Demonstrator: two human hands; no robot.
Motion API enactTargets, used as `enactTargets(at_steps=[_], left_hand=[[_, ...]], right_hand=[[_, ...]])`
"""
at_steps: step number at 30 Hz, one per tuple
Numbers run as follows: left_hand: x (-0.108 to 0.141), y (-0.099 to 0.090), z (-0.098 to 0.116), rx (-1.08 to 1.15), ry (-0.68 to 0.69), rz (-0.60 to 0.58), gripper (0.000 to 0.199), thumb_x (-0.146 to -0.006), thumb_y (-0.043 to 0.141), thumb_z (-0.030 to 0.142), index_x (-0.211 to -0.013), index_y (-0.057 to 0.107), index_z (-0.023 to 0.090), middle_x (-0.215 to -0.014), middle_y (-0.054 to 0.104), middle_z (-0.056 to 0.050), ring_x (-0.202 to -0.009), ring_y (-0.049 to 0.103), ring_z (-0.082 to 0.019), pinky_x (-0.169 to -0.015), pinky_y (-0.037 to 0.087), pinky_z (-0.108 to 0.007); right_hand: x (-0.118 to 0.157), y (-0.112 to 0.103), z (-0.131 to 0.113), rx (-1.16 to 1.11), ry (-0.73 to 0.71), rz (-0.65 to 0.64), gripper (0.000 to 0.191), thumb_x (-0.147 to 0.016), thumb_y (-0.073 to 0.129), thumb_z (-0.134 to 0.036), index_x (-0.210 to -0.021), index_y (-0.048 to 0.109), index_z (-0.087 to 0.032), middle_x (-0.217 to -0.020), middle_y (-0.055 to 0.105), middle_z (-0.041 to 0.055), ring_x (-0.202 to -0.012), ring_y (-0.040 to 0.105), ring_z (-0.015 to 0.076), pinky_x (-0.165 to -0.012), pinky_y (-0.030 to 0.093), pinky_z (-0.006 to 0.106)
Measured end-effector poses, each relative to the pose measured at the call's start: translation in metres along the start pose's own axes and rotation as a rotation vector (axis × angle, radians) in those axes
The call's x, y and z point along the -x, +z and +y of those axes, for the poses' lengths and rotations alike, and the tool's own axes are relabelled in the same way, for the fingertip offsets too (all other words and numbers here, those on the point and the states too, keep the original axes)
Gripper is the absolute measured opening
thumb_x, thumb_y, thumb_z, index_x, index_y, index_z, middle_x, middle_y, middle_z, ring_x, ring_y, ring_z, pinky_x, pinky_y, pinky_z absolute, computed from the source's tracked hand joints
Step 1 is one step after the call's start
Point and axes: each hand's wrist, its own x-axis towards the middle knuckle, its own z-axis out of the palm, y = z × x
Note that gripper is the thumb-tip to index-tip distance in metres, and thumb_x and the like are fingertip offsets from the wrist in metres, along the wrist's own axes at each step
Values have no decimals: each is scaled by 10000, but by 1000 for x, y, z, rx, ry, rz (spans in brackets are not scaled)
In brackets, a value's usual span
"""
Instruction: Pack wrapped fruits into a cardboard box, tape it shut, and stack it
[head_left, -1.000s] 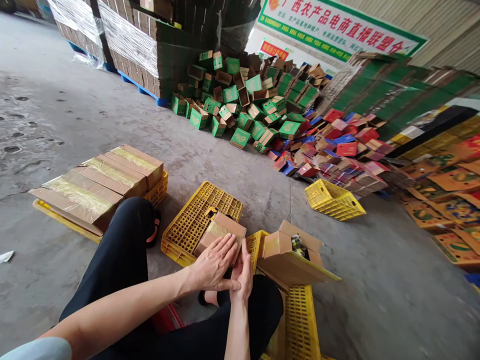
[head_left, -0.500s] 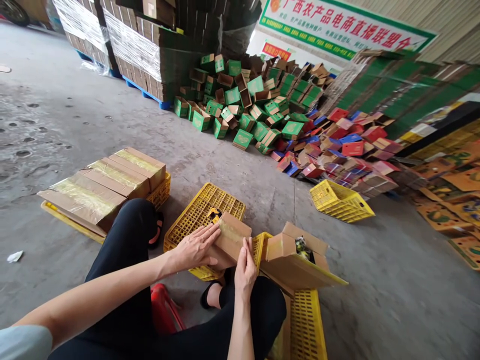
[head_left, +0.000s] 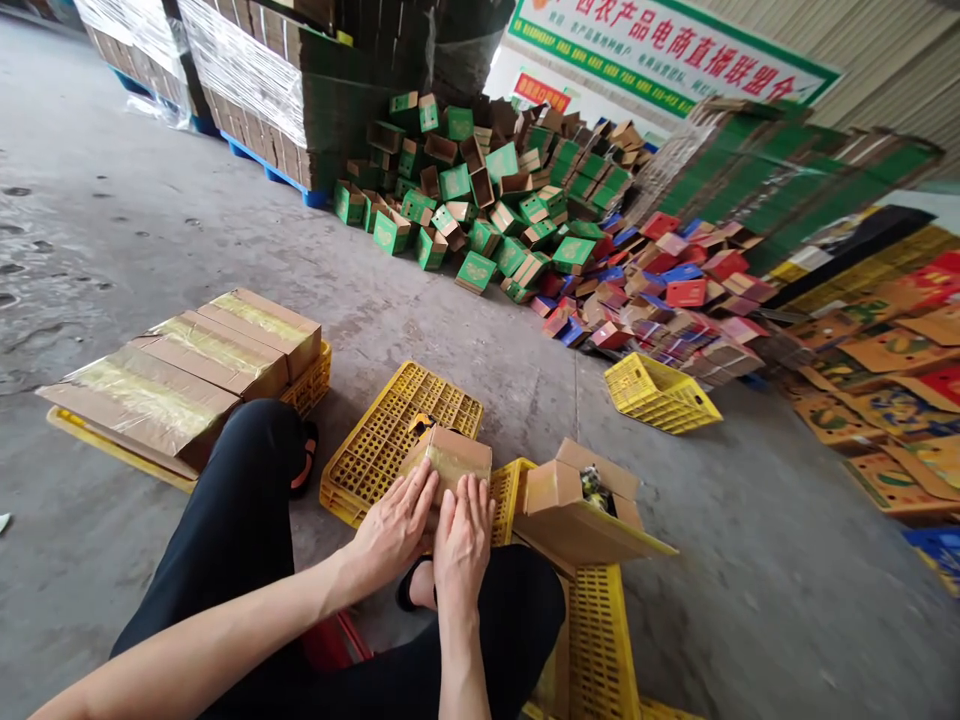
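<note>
A cardboard box (head_left: 459, 455) with yellowish tape across it rests on an upturned yellow crate (head_left: 375, 440) in front of me. My left hand (head_left: 397, 510) lies on the box's near left part, fingers stretched out. Beside it my right hand (head_left: 463, 525) is laid flat on the near right part, fingers extended. Behind the box, an orange and black tape dispenser (head_left: 421, 424) sits on the crate. To the right, an open cardboard box (head_left: 562, 490) with something dark and yellow inside leans on another yellow crate (head_left: 604, 630).
Several taped boxes (head_left: 210, 350) stand on a yellow crate at the left. An empty yellow crate (head_left: 661, 392) is on the floor at right. Green boxes (head_left: 476, 270) and red and blue boxes (head_left: 686, 293) lie piled behind. Part of a red stool (head_left: 334, 642) shows below me.
My right hand has moved from the box's right edge onto its taped face, with fingers spread flatter. My left hand has slid down and nearer to it. The view has shifted slightly.
</note>
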Motion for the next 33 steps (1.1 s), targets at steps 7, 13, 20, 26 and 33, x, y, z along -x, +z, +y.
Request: enactTargets(at_steps=[7, 13, 20, 26, 33], left_hand=[[-4, -12, -14, -6, 50, 9, 762, -900, 508, 188, -1622, 284, 95, -1676, 316, -222, -1576, 288, -306, -1245, 327, -495], [-11, -20, -25, -47, 3, -65, 750, -921, 572, 286, -1618, 330, 151, -1669, 364, -170, -1458, 463, -332, -1257, 265, -558], [-11, -20, -23, -65, 6, -124, 843, -894, 597, 300, -1641, 242, 133, -1706, 277, -168, -1555, 325, -303, -1288, 193, -544], [-8, -12, -18, -61, -6, -142, 873, -875, 589, 277, -1640, 206, 104, -1718, 197, -206, -1582, 266, -321, -1258, 281, -529], [-8, -11, -12, -83, -8, -101, 812, -894, 546, 234, -1632, 237, 98, -1716, 198, -209, -1587, 247, -328, -1250, 311, -511]], right_hand=[[-5, 3, -32, -61, -53, -86, 518, -1118, 267, -332, -1438, 622, -131, -1471, 626, 161, -1439, 529, 266, -1246, 340, 514], [-5, -7, -27, -50, -57, -100, 516, -1120, 263, -347, -1448, 615, -159, -1467, 635, 132, -1406, 563, 257, -1232, 352, 505], [-1, -30, 20, 85, -8, -10, 568, -1113, 284, -447, -1401, 652, -124, -1396, 681, 173, -1332, 617, 304, -1180, 389, 540], [-12, -24, 15, 32, -80, -39, 535, -1115, 305, -409, -1350, 687, -117, -1374, 700, 155, -1338, 612, 302, -1195, 383, 558], [-44, -8, -14, -88, -229, -137, 490, -1115, 298, -308, -1364, 679, -128, -1398, 690, 130, -1388, 565, 245, -1181, 448, 446]])
